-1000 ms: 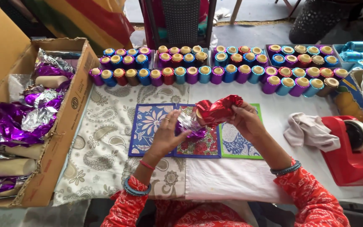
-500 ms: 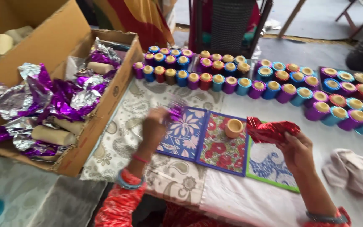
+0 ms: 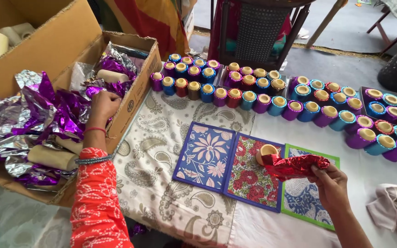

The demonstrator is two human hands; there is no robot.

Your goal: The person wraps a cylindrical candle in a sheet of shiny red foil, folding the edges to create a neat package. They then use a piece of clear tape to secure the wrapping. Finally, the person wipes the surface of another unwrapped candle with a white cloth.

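Red foil (image 3: 299, 165) sits crumpled in my right hand (image 3: 331, 183), fingers pinched on its near edge, over the patterned boards (image 3: 249, 172) on the worktop. It looks feather-light, crinkly and easy to tear, so I judge a soft hold at the edges best. Just left, a small cardboard tube (image 3: 267, 151) pokes from the foil. Farther left, my left hand (image 3: 103, 104) reaches into the cardboard box (image 3: 136, 98), its grip closed among purple foil scraps (image 3: 65, 115); whether it pinches anything I cannot tell. Wrapped tubes (image 3: 272, 94) line the far side.

Single head-worn view, close, looking steeply down over the cloth-covered table (image 3: 171, 138), tilted leftward
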